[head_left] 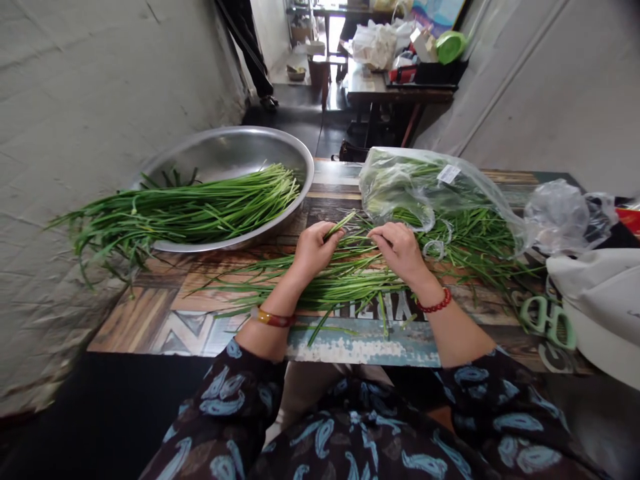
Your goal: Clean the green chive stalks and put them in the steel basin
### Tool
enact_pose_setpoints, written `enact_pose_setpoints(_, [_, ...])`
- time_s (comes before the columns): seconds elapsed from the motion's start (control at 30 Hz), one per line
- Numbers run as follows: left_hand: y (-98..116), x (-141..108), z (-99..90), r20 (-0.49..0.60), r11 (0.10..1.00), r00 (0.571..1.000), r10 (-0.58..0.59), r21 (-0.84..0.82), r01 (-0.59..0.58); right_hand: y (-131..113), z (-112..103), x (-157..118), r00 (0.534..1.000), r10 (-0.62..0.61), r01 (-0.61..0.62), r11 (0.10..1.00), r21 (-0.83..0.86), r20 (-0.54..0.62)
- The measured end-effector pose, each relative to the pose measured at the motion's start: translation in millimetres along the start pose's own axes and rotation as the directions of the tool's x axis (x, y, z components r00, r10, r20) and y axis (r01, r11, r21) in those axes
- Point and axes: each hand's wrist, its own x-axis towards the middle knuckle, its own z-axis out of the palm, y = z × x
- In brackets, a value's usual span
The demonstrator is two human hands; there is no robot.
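My left hand (315,252) closes on a few garlic chive stalks (340,225), whose tips stick out past my fingers. My right hand (400,252) pinches stalks from the loose pile of chives (325,287) spread across the wooden-patterned table (135,320). A large steel basin (280,150) to the left holds a long bundle of chives (200,210), their leaves hanging over its rim. Beyond my right hand, a clear plastic bag (415,187) lies over more chives.
Green-handled scissors (547,323) lie at the right table edge, beside a white cloth bundle (595,300) and a crumpled plastic bag (560,217). A wall runs along the left. Farther back, a person's legs (245,40) stand near a cluttered table (400,87).
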Motion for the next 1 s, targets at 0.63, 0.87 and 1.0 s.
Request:
enact_pose_setpoints(0.63, [8, -2, -0.6, 0.208, 0.971, 0.971, -0.12, -0.18, 0.158, -11, -7, 6, 0.986, 0.094, -0.043, 0.94, 0.338, -0.135])
enact_pose_setpoints(0.87, [14, -3, 1.2, 0.274, 0.956, 0.957, -0.09, -0.245, 0.16, -19, 7, 4, 0.944, 0.329, -0.266, 0.815, 0.514, -0.033])
enact_pose_setpoints(1.0, [13, -3, 1.2, 0.287, 0.959, 0.954, -0.085, -0.236, 0.156, -13, 15, 4, 0.858, 0.514, -0.369, 0.619, 0.694, -0.002])
